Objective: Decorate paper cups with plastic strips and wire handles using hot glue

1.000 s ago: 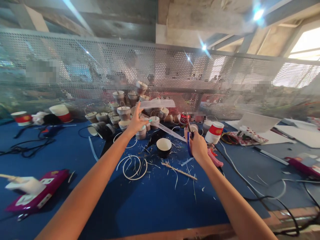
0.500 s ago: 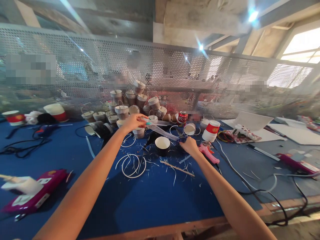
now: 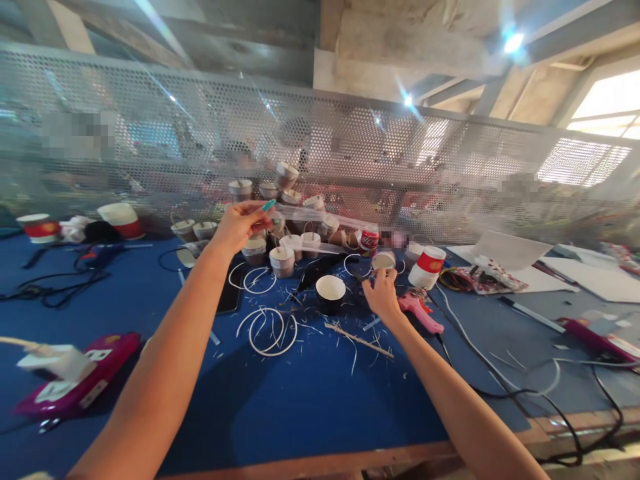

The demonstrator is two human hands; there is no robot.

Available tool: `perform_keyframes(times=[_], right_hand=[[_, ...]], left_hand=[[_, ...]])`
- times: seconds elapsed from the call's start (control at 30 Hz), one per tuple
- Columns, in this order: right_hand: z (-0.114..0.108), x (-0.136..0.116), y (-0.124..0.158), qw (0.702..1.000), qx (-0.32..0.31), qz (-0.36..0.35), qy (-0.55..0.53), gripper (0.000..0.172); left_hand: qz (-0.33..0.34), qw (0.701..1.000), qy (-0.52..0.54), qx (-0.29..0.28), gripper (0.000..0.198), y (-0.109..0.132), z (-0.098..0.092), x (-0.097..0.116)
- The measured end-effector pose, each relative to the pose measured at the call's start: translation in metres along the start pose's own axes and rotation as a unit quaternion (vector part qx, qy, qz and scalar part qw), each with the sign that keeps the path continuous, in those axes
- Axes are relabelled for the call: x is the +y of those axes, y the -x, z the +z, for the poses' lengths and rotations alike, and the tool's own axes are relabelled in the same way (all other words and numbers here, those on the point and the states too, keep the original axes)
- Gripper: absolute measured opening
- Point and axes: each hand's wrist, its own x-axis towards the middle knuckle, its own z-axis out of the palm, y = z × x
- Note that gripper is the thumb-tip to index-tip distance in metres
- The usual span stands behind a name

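My left hand (image 3: 241, 225) is raised before the stacked cups, thumb and fingers pinched on a clear plastic strip (image 3: 320, 215) with a teal piece (image 3: 269, 205) at its near end. The strip stretches right, toward the red drink can. Low over the table, my right hand (image 3: 383, 293) is curled around dark-handled scissors (image 3: 364, 279), which are mostly hidden by the fingers. Just left of it stands a black cup with a white inside (image 3: 331, 288). A pink glue gun (image 3: 423, 313) lies beside my right wrist.
Twine-handled cups (image 3: 283, 261) are piled along a perforated metal screen (image 3: 200, 133). White rings (image 3: 273, 332) and scraps lie on the blue table. Red-and-white cups (image 3: 427, 267) stand on both sides. Purple power strips (image 3: 107, 373) and trailing cables (image 3: 505, 373) lie left and right.
My left hand has moved left and up with the clear strip, away from my right hand. My right hand has shifted slightly; its fingers look more raised. The view has shifted slightly.
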Motion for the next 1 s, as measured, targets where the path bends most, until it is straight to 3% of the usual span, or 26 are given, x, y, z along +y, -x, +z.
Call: perform_keyframes(times=[0.17, 0.27, 0.4, 0.53, 0.63, 0.7, 0.77, 0.87, 0.93, 1.0], right_hand=[[-0.002, -0.008, 0.007, 0.991, 0.092, -0.099, 0.024, 0.023], [-0.007, -0.01, 0.007, 0.971, 0.157, -0.176, -0.038, 0.021], [-0.018, -0.012, 0.006, 0.962, 0.187, -0.165, -0.108, 0.022], [-0.035, -0.002, -0.003, 0.98, 0.137, -0.118, -0.087, 0.02], [-0.051, 0.015, -0.01, 0.981, 0.084, -0.132, -0.116, 0.009], [-0.061, 0.03, -0.008, 0.981, 0.008, -0.128, -0.143, 0.03], [-0.068, 0.044, -0.002, 0.99, -0.055, -0.08, -0.105, 0.052], [-0.071, 0.061, 0.012, 0.99, -0.079, 0.064, 0.1, 0.067], [-0.068, 0.068, 0.018, 0.958, -0.117, 0.145, 0.218, 0.069], [-0.064, 0.069, 0.021, 0.938, -0.162, 0.166, 0.26, 0.067]], left_hand=[[-0.04, 0.997, 0.05, -0.037, 0.021, 0.004, 0.012, -0.009], [-0.075, 0.993, 0.066, -0.059, 0.014, 0.005, 0.019, -0.019], [-0.111, 0.989, 0.079, -0.056, 0.008, 0.008, 0.029, -0.032], [-0.133, 0.99, 0.022, -0.05, 0.015, 0.02, 0.049, -0.053], [-0.138, 0.985, -0.078, -0.071, 0.019, 0.03, 0.062, -0.074], [-0.141, 0.975, -0.145, -0.086, 0.021, 0.034, 0.065, -0.087], [-0.142, 0.969, -0.181, -0.087, 0.026, 0.034, 0.065, -0.093], [-0.107, 0.956, -0.249, -0.109, 0.035, 0.028, 0.06, -0.084], [-0.054, 0.922, -0.339, -0.178, 0.041, 0.026, 0.056, -0.069], [-0.024, 0.887, -0.378, -0.263, 0.054, 0.03, 0.054, -0.053]])
